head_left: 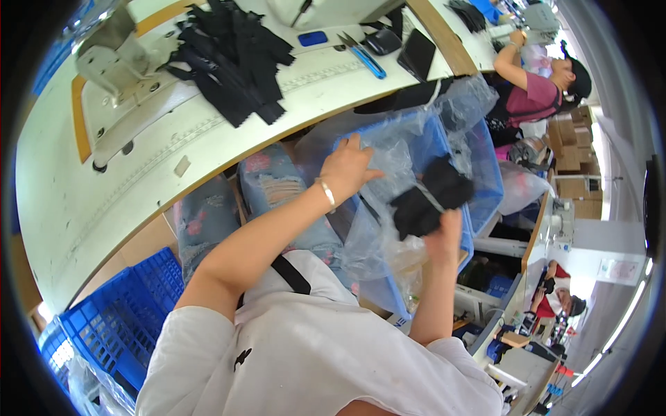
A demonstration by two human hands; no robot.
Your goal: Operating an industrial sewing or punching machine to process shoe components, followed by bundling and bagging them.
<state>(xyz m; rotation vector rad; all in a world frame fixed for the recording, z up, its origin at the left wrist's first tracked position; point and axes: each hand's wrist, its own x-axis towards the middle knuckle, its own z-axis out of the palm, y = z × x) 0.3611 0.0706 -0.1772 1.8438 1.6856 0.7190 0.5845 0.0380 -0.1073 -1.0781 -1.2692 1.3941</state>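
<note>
My right hand (444, 237) grips a bundle of black fabric strips (431, 197) bound round the middle with a pale band. The bundle is tilted above a blue plastic bin (438, 132), and the hand is slightly blurred. Clear plastic bags (394, 165) line or fill the bin. My left hand (349, 168), with a bracelet at its wrist, is over the bin's near-left side by the plastic. Its thumb stands apart from the fingers, and I see nothing held in it. What lies under the plastic is hard to make out.
A white sewing table (229, 149) carries a pile of black zipper-like strips (232, 59), blue-handled thread snips (365, 57) and a dark wallet-like item (416, 55). A blue crate (125, 312) stands at lower left. A co-worker (538, 93) sits at another machine, upper right.
</note>
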